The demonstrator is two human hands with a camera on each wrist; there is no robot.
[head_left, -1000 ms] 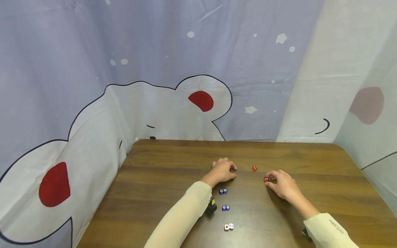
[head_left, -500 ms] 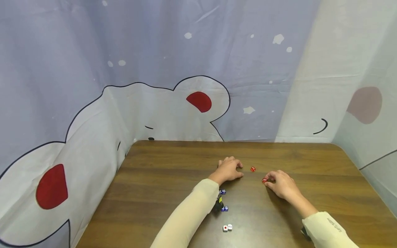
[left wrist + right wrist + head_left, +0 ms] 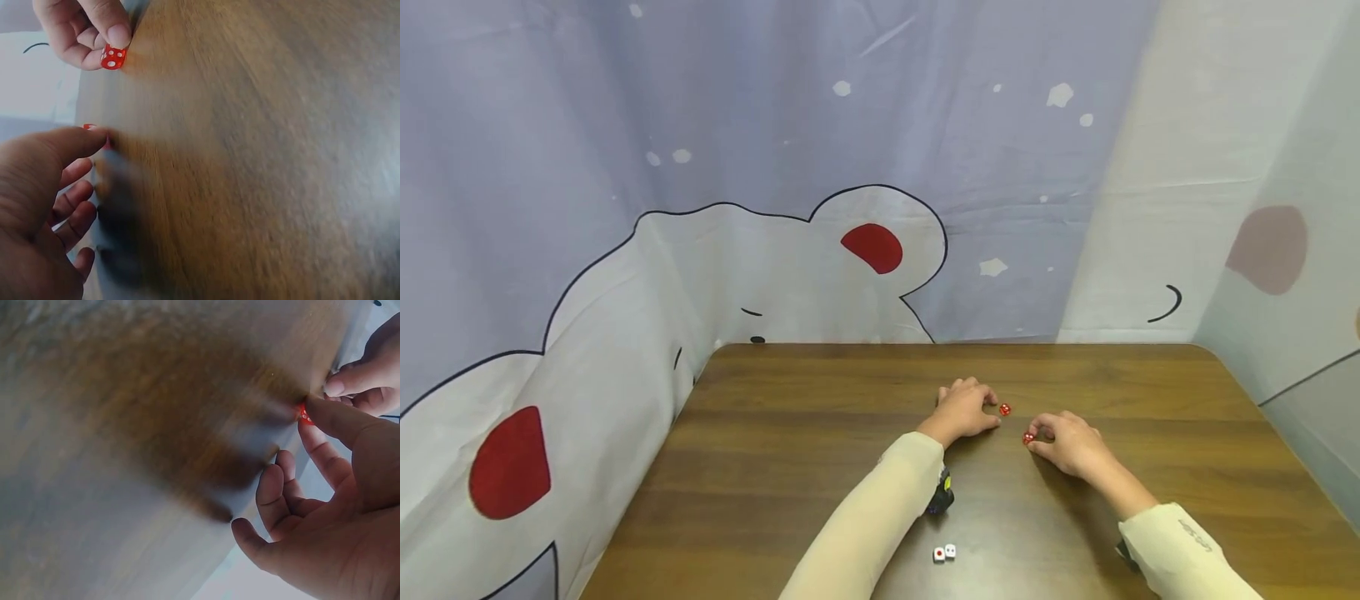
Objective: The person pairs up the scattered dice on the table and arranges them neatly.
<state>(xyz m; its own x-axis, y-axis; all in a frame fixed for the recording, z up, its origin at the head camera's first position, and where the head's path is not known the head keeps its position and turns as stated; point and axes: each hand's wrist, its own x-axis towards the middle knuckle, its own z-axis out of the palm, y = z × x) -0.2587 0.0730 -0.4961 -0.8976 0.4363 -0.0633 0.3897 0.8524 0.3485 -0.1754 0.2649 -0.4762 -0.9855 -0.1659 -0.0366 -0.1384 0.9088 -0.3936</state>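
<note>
My right hand point(image 3: 1070, 442) pinches a red die point(image 3: 1028, 437) between thumb and index finger, low over the wooden table point(image 3: 820, 383). In the left wrist view, white pips show on that red die point(image 3: 114, 57). A second red die point(image 3: 1005, 409) lies on the table a little farther back and to the left. Beside it is my left hand point(image 3: 962, 410), thumb and index finger spread, fingertips close to the die. The left thumb point(image 3: 84, 142) covers most of this die in the left wrist view.
Two white dice point(image 3: 939, 555) sit side by side nearer the front. The blue dice are hidden behind my left forearm and its black wrist device point(image 3: 942, 493). A printed curtain point(image 3: 775, 275) hangs along the table's back and sides.
My left hand has moved right, up to the far red die, and its forearm now covers the blue dice. The right hand keeps its pinch on the near die, barely shifting. The head view has turned slightly.
</note>
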